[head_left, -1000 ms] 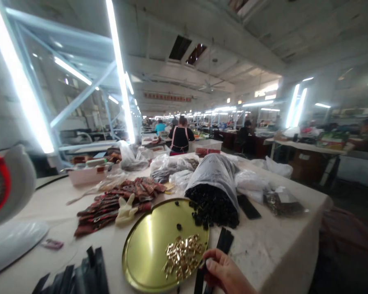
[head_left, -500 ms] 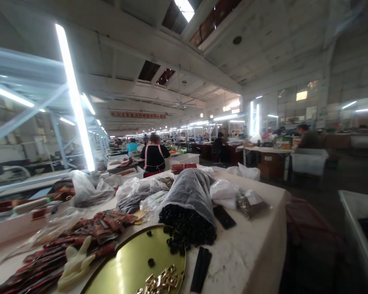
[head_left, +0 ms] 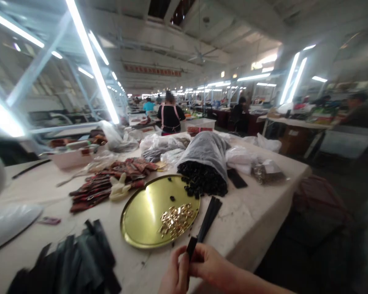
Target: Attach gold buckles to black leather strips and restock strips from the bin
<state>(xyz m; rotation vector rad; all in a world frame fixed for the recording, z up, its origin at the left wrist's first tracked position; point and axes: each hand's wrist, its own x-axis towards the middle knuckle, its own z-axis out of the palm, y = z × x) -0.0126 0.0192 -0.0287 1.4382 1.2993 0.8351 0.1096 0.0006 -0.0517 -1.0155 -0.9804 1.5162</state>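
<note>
Low in the view, my left hand (head_left: 176, 271) pinches a short black strip (head_left: 191, 246). My right hand (head_left: 210, 263) closes on the same strip from the other side, its fingertips against my left fingers. Just beyond the hands lies a stack of black strips (head_left: 211, 214) on the table. To its left sits a round gold tray (head_left: 136, 222) bearing a heap of small gold metal pieces (head_left: 176, 218). Small black parts (head_left: 207, 179) spill from a translucent bag (head_left: 204, 149) at the tray's far edge.
A larger pile of black strips (head_left: 79, 261) lies at the near left. Behind it are red-brown patterned pieces (head_left: 110, 181) and a pale glove (head_left: 119, 188). The table's right edge (head_left: 282, 212) drops to the floor. Farther back, a person in black (head_left: 171, 116) faces away.
The view has tilted down and turned left, so the table shows more fully. Both my hands have come into view, holding a black strip.
</note>
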